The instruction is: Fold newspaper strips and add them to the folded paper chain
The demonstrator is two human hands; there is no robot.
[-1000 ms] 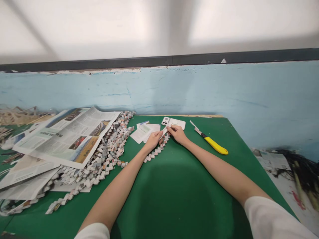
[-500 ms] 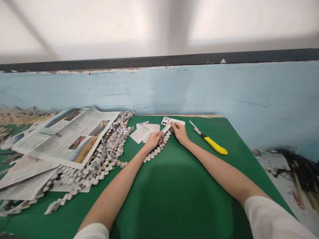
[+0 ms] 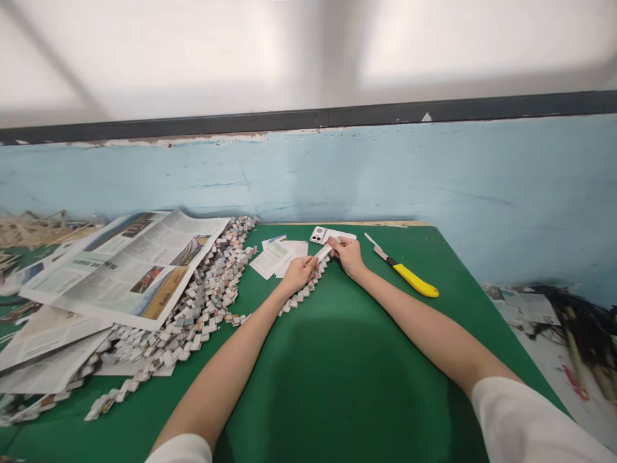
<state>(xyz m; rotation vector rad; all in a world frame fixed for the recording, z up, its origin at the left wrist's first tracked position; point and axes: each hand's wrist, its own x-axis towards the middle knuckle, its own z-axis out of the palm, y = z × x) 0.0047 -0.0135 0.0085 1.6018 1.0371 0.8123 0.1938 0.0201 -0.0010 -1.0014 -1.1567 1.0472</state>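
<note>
Both your arms reach forward over the green counter, forearms slanting in from the lower corners so your hands meet just short of the far edge. Your left hand is mostly closed, fingers curled under and thumb laid along the near end of a narrow white paper strip. Your right hand is bent inward at the wrist, its thumb and fingertips pinching the strip's upper end, the other fingers loosely folded. The strip slants between them, rising to the right. Just below it a zigzag folded-paper chain trails down to the left, partly behind your left hand and forearm; whether your fingers also grip it, you can't tell from here. Your right fingers overlap the white phone in view. Paper slips lie left of the strip, and the yellow-handled knife lies right of your right hand.
</note>
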